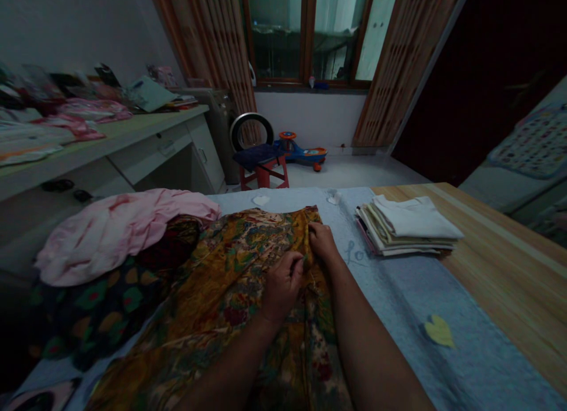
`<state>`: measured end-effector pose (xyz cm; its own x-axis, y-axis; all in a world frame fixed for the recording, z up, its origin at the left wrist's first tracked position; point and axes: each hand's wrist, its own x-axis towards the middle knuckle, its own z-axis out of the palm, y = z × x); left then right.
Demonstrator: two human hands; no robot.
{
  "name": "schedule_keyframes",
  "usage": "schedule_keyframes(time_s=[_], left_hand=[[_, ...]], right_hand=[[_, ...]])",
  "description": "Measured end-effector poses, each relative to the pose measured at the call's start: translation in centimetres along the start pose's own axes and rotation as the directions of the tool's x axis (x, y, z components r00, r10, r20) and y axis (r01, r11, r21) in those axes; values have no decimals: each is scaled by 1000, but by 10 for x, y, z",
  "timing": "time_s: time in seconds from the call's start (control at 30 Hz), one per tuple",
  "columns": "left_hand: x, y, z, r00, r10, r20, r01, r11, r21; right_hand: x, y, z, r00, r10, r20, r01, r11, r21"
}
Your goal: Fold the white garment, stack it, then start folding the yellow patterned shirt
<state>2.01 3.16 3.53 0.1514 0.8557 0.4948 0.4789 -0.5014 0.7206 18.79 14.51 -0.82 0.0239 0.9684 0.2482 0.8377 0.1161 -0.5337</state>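
A mustard-yellow patterned garment (pixel 208 299) lies spread over the table in front of me; its exact kind is unclear. My left hand (pixel 283 281) is closed on the cloth near the right side, thumb and forefinger curled together. Just beyond it, my right hand (pixel 321 241) grips the garment's right edge near the far end, its fingers partly hidden by the fabric. Between the hands the cloth is bunched into small folds.
To the left lie a pink cloth (pixel 128 234) and a dark patterned cloth (pixel 115 305). A stack of folded clothes (pixel 411 228) sits at the right on the blue cover (pixel 398 305). Beyond the table are a red stool (pixel 263 175), a blue ride-on toy (pixel 301 154) and a desk (pixel 150 139).
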Motion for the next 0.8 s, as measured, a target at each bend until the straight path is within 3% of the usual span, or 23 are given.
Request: schedule_keyframes(time_s=[0.2,0.37,0.5,0.6,0.8], left_hand=[[-4,10,12,994,16,104,-10,998,-63],[-8,13,20,973,102,205,-75,988,-138],[-10,13,22,944,172,282,-122,975,-186],[-11,14,21,927,198,319,-131,967,-220],[-13,19,17,930,137,342,-34,956,-292]], right_hand=[[2,5,-6,999,47,9,-48,983,178],[2,12,-10,989,146,7,-141,936,323],[1,14,-13,988,158,-4,-139,883,448],[1,13,-14,989,141,-34,-109,875,471],[0,9,-19,985,159,-73,-120,915,385]])
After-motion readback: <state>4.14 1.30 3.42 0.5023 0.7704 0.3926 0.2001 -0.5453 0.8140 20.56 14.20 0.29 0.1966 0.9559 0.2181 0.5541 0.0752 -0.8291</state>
